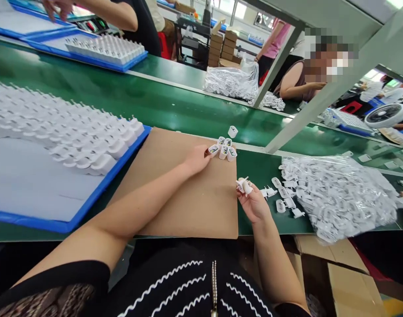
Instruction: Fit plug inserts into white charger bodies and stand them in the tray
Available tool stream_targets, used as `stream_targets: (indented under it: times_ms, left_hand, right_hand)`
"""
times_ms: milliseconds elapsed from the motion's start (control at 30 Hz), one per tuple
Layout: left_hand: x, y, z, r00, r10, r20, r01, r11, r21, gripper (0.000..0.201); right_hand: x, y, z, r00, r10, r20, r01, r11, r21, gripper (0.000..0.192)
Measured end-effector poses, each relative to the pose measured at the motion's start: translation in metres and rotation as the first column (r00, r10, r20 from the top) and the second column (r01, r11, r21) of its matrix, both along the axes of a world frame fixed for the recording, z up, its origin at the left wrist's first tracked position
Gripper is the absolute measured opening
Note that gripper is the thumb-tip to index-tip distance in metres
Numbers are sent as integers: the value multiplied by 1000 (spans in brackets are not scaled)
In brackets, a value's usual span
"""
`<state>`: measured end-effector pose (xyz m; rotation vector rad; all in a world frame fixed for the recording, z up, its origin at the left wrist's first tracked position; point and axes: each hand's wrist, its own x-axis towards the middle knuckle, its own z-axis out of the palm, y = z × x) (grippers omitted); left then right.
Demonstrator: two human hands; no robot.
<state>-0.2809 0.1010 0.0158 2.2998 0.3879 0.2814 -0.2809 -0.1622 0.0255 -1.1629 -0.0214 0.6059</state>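
Observation:
My left hand (198,159) reaches over the brown cardboard sheet (195,193), its fingers closed on a white plastic charger housing (213,150) whose open end shows parts inside. Beside it, several like housings (224,152) stand in a small cluster at the sheet's far right corner. One more housing (232,131) sits apart, just beyond them. At the sheet's right edge my right hand (254,204) pinches a small white plug cover (243,185) with pins sticking out. Loose white plug covers (283,193) lie to the right of that hand.
A clear bag (340,193) full of white covers lies at the right. On the left, a blue-edged tray (67,224) holds rows of white pieces. A metal post (330,79) slants across the green bench (175,105). Co-workers sit and stand opposite, near another tray (135,64).

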Motion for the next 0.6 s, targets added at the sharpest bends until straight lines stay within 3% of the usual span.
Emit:
stream_targets:
  times_ms: [133, 200, 300, 367, 500, 600]
  left_hand:
    - [-31, 10, -1, 999, 18, -38, -16, 999, 43, 25]
    - [-42, 6, 3, 999, 23, -34, -21, 997, 79, 41]
    - [-39, -10, 11, 997, 74, 4, -74, 991, 108, 75]
    - [-28, -22, 15, 992, 126, -6, -125, 986, 107, 81]
    - [-10, -24, 17, 995, 88, -50, -84, 993, 78, 45]
    - [-24, -8, 15, 986, -167, 11, 167, 986, -25, 25]
  right_hand:
    - [-3, 10, 0, 999, 14, -34, -15, 999, -36, 52]
    - [-2, 16, 0, 1000, 26, 16, -25, 998, -63, 50]
    - [-2, 26, 0, 988, 39, 148, -21, 993, -117, 45]
    - [-2, 29, -1, 973, 46, 225, -10, 987, -160, 43]
    - [-5, 25, -1, 940, 47, 339, 49, 962, -267, 43]
    - [-7, 17, -1, 932, 17, 362, 98, 950, -296, 43]
